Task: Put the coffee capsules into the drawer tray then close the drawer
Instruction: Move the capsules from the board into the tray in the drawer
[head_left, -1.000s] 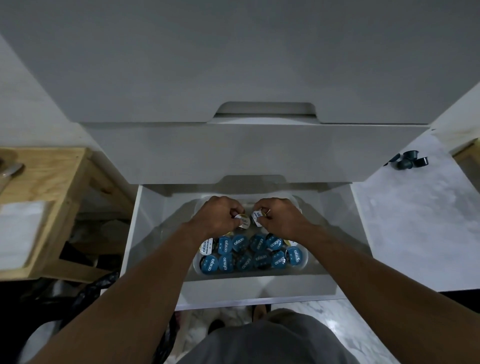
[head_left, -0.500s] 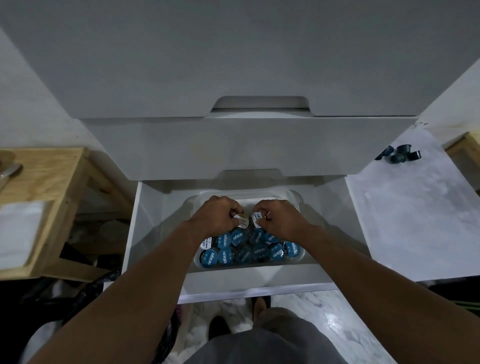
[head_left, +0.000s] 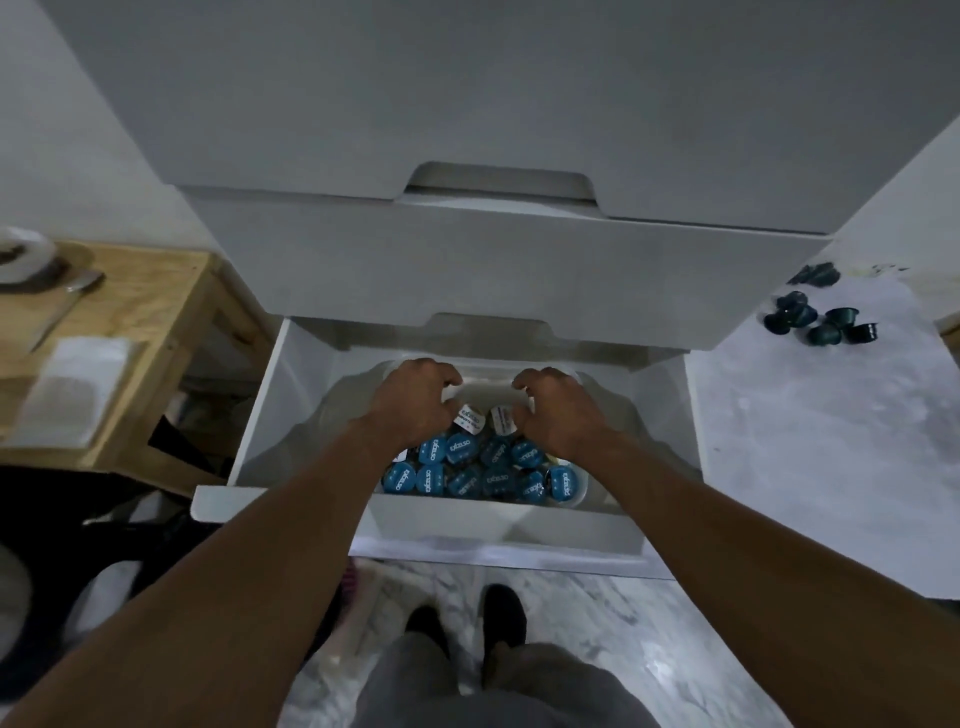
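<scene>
Home kitchen; white drawers; marble counter

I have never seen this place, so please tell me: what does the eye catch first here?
First, the two hands, left hand and right hand, with fingers spread over the open drawer. Below them, blue-lidded coffee capsules fill the tray's near part. More dark capsules lie loose on the marble counter at right.

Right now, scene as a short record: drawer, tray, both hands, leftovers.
drawer: open
tray: inside the drawer, blue-lidded capsules fill its near part
white-lidded capsules: two, lying between the hands
left hand: fingers spread, grip empty
right hand: fingers spread, grip empty
loose dark capsules: a cluster on the counter at right, not in the tray
</scene>
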